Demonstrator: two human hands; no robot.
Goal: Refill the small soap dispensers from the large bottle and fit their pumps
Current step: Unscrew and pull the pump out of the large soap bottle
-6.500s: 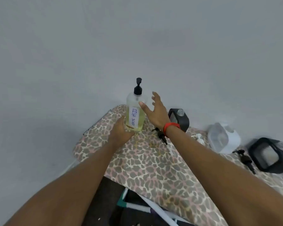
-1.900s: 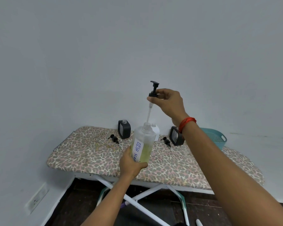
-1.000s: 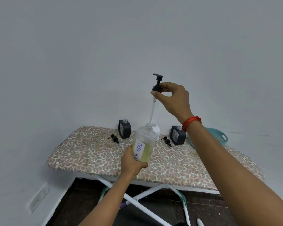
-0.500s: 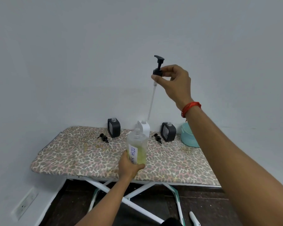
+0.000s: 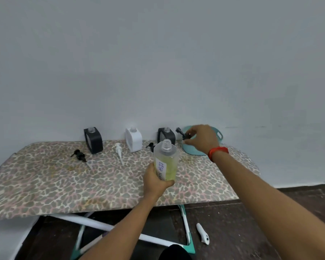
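Note:
My left hand (image 5: 155, 182) grips the large clear bottle (image 5: 165, 162) of yellow soap, uncapped and upright above the board. My right hand (image 5: 200, 139) holds the bottle's black pump (image 5: 183, 135) low over the teal basket (image 5: 193, 150). Three small dispensers stand open-necked along the wall: a black one (image 5: 93, 140) at left, a white one (image 5: 133, 140) in the middle, another black one (image 5: 166, 136) at right. Loose pumps lie by them: a black pump (image 5: 79, 155), a white pump (image 5: 119, 149), and a black pump (image 5: 150, 145) partly hidden behind the bottle.
Everything rests on a leopard-print ironing board (image 5: 64, 181) pushed against a grey wall. Its white and teal legs (image 5: 185, 224) show below, over a dark floor. A small white object (image 5: 203, 235) lies on the floor at right.
My right hand has carried the black pump from high above the bottle down and right to the teal basket. The view has shifted closer to the board; the bottle stays in my left hand.

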